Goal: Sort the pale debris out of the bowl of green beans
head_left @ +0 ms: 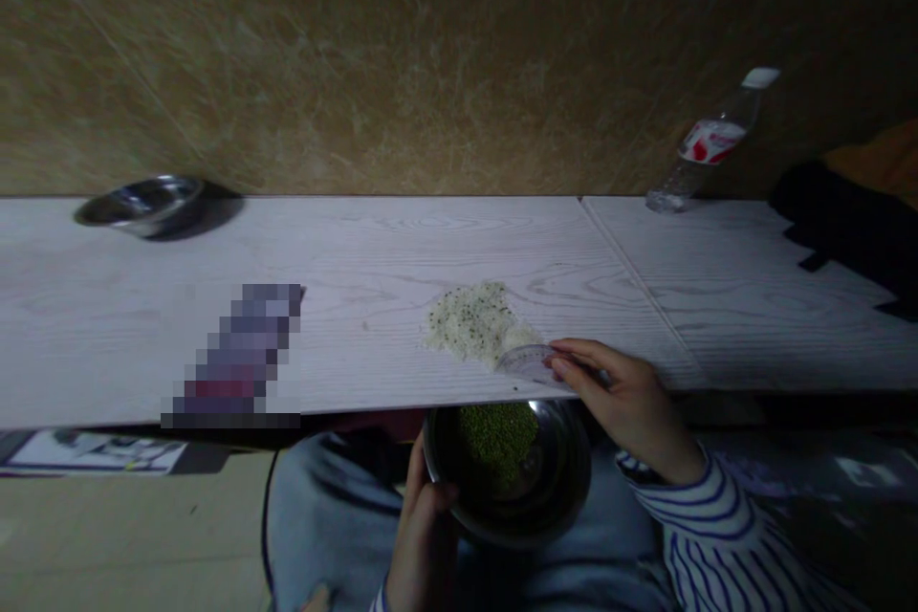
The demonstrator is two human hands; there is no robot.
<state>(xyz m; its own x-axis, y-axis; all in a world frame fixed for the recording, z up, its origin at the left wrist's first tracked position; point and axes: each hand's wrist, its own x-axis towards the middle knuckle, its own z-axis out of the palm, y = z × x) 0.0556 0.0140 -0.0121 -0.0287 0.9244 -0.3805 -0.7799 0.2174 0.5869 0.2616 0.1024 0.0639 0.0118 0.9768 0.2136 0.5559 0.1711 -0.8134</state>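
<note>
My left hand [428, 521] grips the left rim of a steel bowl [566, 488], tilted over my lap just under the table's front edge. Green mung beans [500, 445] lie in the bowl. Between the thumb and fingers of my right hand [631, 397] is a clear plastic protractor [529, 361], its curved edge against a heap of white rice [469, 320] on the tabletop. Dark green beans are scattered through the rice, mostly on its far and left side.
Another steel bowl [143, 206] stands at the back left by the wall. A pixelated flat object [240, 359] lies at the left front. On the right are a clear bottle [710, 143] with a white cap and a dark cloth item [853, 220]. A seam [638, 287] crosses the white table [359, 239].
</note>
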